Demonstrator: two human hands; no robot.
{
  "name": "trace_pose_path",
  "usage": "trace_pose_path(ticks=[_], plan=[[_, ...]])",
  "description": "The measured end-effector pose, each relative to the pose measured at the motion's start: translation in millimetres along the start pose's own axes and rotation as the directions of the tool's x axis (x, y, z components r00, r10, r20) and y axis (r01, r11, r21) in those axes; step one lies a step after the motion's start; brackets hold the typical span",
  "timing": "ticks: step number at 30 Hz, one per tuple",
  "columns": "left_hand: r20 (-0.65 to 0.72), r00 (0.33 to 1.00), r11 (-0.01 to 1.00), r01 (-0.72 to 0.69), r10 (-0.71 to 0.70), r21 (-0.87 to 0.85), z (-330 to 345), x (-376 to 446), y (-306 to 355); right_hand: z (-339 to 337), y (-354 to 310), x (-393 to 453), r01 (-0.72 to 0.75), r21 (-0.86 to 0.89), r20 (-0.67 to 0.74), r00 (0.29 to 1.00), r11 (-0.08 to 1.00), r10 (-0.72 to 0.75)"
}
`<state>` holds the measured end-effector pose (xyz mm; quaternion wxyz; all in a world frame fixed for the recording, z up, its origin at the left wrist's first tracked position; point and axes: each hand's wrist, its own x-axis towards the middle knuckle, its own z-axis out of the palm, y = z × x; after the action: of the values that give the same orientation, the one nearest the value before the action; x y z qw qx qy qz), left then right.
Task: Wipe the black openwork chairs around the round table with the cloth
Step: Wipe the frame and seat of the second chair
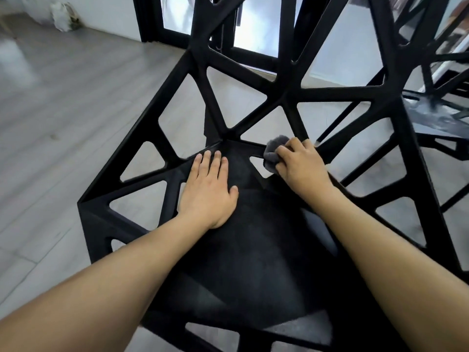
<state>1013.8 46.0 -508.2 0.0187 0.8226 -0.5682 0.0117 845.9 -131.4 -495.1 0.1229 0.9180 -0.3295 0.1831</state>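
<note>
A black openwork chair [253, 250] fills the middle of the head view, its backrest of angular bars rising toward the top. My left hand [210, 189] lies flat on the seat near its back edge, fingers straight. My right hand [302, 163] grips a bunched grey cloth [272, 153] and presses it against a bar where the seat meets the backrest on the right. Most of the cloth is hidden under my fingers.
A second black openwork chair [441, 118] stands close on the right, its seat partly visible. Grey wood-look floor [63, 110] stretches to the left. A black-framed glass door [253, 29] is behind the backrest. A pale object [64, 16] lies by the far wall.
</note>
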Motion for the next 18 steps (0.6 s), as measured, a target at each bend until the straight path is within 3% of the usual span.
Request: trace_pose_path(ticks=[3,7,12,15,18], plan=[[-0.003,1.0,1.0,-0.002,0.002,0.003,0.5,1.1,0.1,-12.3,5.0,-36.4,-0.175,0.043,0.01,0.985,0.984,0.174],[-0.013,1.0,1.0,0.005,-0.005,0.013,-0.9,1.8,0.4,-13.9,-5.3,-22.3,-0.271,0.177,0.134,0.959,0.946,0.249],[-0.087,0.996,0.996,-0.003,-0.005,-0.088,-3.9,3.3,-1.8,-18.8,-78.2,-40.2,-0.108,0.398,0.194,0.98,0.911,0.031],[-0.064,0.997,0.99,-0.052,0.044,-0.129,-9.1,-6.2,-7.2,-29.5,-59.5,-47.4,-0.006,0.426,0.19,0.978,0.905,-0.083],[-0.092,0.982,0.984,-0.17,0.165,-0.052,-14.7,-43.6,-21.7,-24.6,-34.8,-41.7,-0.217,0.282,0.203,0.966,0.935,0.163]])
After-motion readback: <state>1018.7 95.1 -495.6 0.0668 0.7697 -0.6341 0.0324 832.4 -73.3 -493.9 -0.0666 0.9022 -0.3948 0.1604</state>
